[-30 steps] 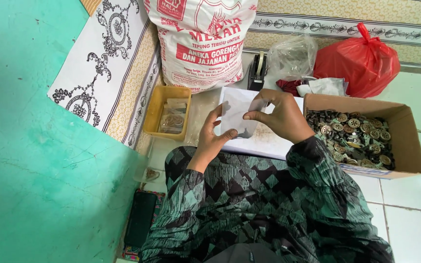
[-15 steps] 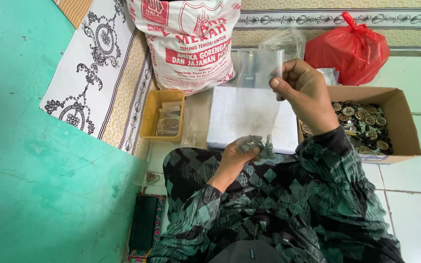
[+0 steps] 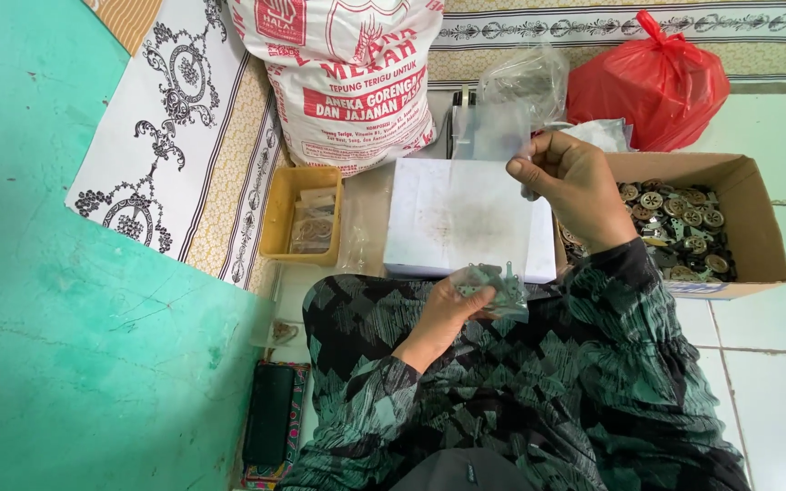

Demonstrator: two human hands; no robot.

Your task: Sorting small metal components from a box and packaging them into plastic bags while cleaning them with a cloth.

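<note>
Your right hand [image 3: 575, 182] has lifted off the white box [image 3: 466, 223] and now pinches an empty clear bag [image 3: 502, 136] above it. Your left hand [image 3: 452, 305] has dropped to the box's near edge, fingers closed on a small packet of metal parts [image 3: 498, 284], ready for bagging.
</note>
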